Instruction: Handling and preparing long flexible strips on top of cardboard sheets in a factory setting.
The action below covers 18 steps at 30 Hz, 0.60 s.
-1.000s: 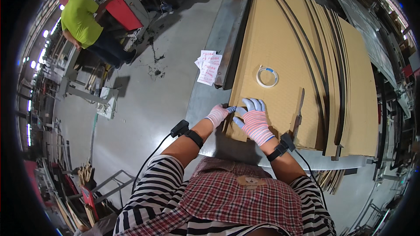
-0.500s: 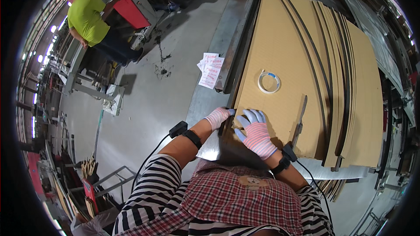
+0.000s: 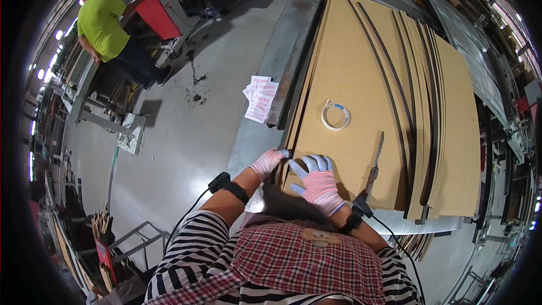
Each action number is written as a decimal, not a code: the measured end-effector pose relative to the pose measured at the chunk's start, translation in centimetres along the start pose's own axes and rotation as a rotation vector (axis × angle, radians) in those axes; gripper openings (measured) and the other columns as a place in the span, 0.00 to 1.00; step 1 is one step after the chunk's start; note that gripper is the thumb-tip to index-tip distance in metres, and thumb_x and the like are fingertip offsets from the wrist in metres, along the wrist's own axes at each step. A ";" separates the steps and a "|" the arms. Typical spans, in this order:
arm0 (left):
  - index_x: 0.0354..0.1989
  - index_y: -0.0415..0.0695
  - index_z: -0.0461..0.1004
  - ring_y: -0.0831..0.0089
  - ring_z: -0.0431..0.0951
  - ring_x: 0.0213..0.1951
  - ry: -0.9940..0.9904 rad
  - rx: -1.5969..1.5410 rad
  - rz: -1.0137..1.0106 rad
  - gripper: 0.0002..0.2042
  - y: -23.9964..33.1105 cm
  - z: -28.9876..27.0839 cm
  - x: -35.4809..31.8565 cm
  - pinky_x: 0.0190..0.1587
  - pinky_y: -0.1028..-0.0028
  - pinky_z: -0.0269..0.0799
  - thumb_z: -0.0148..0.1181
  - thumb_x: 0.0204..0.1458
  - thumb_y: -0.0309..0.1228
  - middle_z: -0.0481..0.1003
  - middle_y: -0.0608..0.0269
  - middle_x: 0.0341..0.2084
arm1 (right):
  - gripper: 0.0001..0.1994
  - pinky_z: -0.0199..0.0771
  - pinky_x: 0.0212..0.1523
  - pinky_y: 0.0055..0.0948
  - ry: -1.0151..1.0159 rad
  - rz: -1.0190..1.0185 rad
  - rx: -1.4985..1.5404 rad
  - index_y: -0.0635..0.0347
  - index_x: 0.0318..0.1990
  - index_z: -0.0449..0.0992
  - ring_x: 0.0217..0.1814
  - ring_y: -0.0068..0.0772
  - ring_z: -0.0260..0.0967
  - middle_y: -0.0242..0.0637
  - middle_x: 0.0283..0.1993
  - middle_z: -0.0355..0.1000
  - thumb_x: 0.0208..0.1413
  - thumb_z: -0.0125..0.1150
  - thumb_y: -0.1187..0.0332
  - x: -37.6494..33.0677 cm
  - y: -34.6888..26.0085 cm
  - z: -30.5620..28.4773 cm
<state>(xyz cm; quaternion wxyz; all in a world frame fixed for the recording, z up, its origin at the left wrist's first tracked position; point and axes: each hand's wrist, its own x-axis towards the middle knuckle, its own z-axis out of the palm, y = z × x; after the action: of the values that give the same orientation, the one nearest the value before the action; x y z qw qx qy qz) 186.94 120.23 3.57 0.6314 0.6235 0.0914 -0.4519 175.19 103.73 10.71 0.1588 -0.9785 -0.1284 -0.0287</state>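
At the left edge of a tan cardboard stack (image 3: 353, 73), my left hand (image 3: 267, 164), in a striped glove, has its fingers closed round a long dark strip (image 3: 309, 59) running along that edge. My right hand (image 3: 319, 185), gloved alike, lies on the near left corner of the cardboard with fingers spread, its thumb pointing toward the left hand. A white roll of tape (image 3: 336, 117) rests on the sheet beyond the right hand. To that hand's right lies a knife-like tool (image 3: 374, 170) with a long narrow blade. What sits beneath my left fingertips is hidden.
Several long dark strips (image 3: 395, 79) curve along the cardboard's right part. Printed paper slips (image 3: 260, 99) lie on the metal table (image 3: 245, 138) at the left. Farther left, a person in a yellow-green shirt (image 3: 103, 25) stands by a machine with a red panel (image 3: 159, 17).
The whole view has shifted, so the table and both hands appear farther left. A narrow gap now shows along the cardboard's left edge. Both hands keep about the same pose.
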 end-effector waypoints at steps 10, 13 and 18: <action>0.45 0.42 0.74 0.71 0.78 0.33 -0.221 -0.143 0.029 0.21 -1.2 -1.8 -6.2 0.38 0.70 0.76 0.61 0.51 0.46 0.77 0.61 0.33 | 0.21 0.46 0.63 0.55 0.069 0.057 -0.152 0.43 0.52 0.74 0.58 0.44 0.56 0.40 0.50 0.63 0.47 0.61 0.58 0.8 -0.8 1.1; 0.44 0.41 0.73 0.73 0.74 0.39 -0.430 -0.115 0.216 0.21 -3.7 -1.7 -9.1 0.46 0.71 0.70 0.62 0.51 0.45 0.75 0.65 0.34 | 0.15 0.50 0.62 0.51 0.117 0.061 -0.173 0.44 0.48 0.76 0.53 0.41 0.62 0.39 0.47 0.66 0.52 0.55 0.67 0.7 -1.0 2.5; 0.46 0.42 0.71 0.75 0.73 0.38 -0.585 -0.351 0.117 0.18 -5.2 -3.8 -13.5 0.45 0.72 0.70 0.63 0.52 0.40 0.74 0.66 0.34 | 0.14 0.46 0.66 0.47 0.021 0.231 -0.328 0.48 0.50 0.74 0.58 0.37 0.61 0.39 0.52 0.67 0.59 0.48 0.63 2.0 -2.5 3.6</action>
<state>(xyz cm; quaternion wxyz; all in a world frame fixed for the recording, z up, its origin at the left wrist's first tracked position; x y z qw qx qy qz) 177.32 130.67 8.35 0.7534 0.3535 -0.0529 -0.5520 176.56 107.67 8.29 0.0007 -0.9991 -0.0075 -0.0410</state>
